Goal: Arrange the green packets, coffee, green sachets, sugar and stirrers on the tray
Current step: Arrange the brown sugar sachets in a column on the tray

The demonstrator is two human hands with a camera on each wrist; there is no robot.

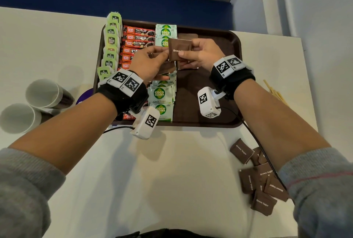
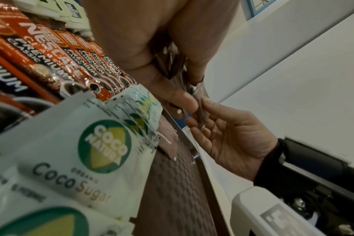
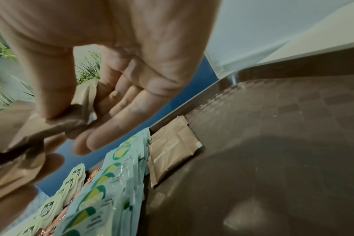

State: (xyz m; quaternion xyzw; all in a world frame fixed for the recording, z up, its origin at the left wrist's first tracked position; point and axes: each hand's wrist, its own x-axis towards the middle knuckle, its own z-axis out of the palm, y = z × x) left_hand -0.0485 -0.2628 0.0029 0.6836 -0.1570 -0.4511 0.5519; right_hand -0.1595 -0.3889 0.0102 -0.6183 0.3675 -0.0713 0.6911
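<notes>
sleeves of grey knit framed the near edge as we looked down at the white tabletop (image 1: 172,171). loose brown sugar packets (image 1: 261,178) lay scattered near our right forearm, well short of the tray. two white paper cups (image 1: 30,106) sat on their sides to our left, and wooden stirrers (image 1: 275,92) lay on the tabletop just right of the tray.

further out sat the brown tray (image 1: 219,111). our left hand (image 1: 150,62) gripped a small stack of brown sugar packets, fingers curled round them. our right hand (image 1: 202,54) pinched one brown packet (image 1: 179,48) between thumb and fingers, held up over the middle of the tray and touching the left hand's stack.

on the tray, green packets (image 1: 110,45) stood in a row along the left edge, red coffee sticks (image 1: 137,37) lay beside them, and green sachets (image 1: 162,94) ran in a column next to those. a few brown packets (image 3: 172,148) already lay flat just right of the sachets at the far end.
</notes>
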